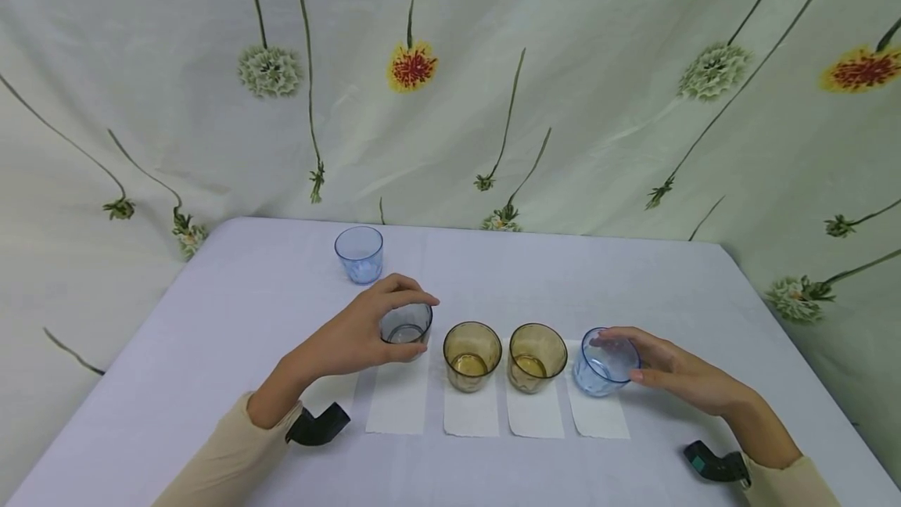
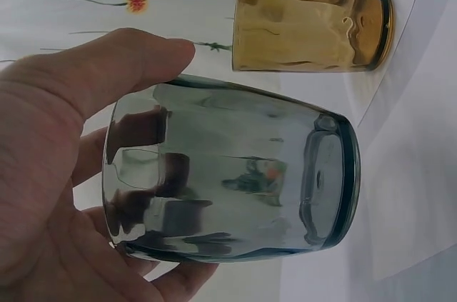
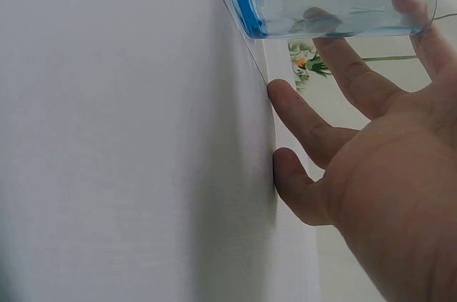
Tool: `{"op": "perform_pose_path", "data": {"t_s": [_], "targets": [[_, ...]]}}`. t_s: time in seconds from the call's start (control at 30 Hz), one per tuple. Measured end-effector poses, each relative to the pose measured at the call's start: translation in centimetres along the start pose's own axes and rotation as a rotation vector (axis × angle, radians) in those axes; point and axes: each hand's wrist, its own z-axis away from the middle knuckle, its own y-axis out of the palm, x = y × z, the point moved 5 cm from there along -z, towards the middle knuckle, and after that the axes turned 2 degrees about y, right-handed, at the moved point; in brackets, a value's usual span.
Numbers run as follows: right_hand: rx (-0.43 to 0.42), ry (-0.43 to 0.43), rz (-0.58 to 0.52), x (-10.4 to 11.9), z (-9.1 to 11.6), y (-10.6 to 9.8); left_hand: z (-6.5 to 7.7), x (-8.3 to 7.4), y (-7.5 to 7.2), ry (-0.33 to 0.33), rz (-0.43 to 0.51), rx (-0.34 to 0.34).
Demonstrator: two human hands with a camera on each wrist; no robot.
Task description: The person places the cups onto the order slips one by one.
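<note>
My left hand (image 1: 369, 327) grips a smoky grey glass (image 1: 407, 325) near its rim, thumb on the near side and fingers on the far side. In the left wrist view the grey glass (image 2: 243, 173) is upright, its thick base close over the table. On the right, my right hand (image 1: 683, 370) holds a light blue glass (image 1: 604, 366) between thumb and fingers, over the rightmost paper strip; ring and little fingers rest at the table. Between the hands stand two amber glasses, a left one (image 1: 472, 358) and a right one (image 1: 537, 358).
Another light blue glass (image 1: 360, 255) stands at the back left of the table. Several white paper strips (image 1: 396, 405) lie in a row under the glasses. A flowered cloth (image 1: 577, 84) hangs behind the table (image 1: 521, 476).
</note>
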Motion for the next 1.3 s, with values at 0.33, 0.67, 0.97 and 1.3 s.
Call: {"op": "perform_pose_path", "data": {"t_s": [0.33,0.67,0.97,1.3], "targets": [[-0.009,0.028,-0.011,-0.41,0.05,-0.14,0.68,-0.01,0.12,0.016,-0.014,0.031],[-0.015,0.033,-0.011,-0.6,0.05,-0.15,0.74,0.15,0.4,-0.002,-0.004,0.069],[0.0,-0.001,0.004,-0.24,-0.06,0.01,0.82,0.49,0.74,0.0,0.018,0.098],[-0.002,0.012,-0.004,-0.46,0.05,-0.02,0.93,0.79,0.85,-0.013,0.04,0.119]]}}
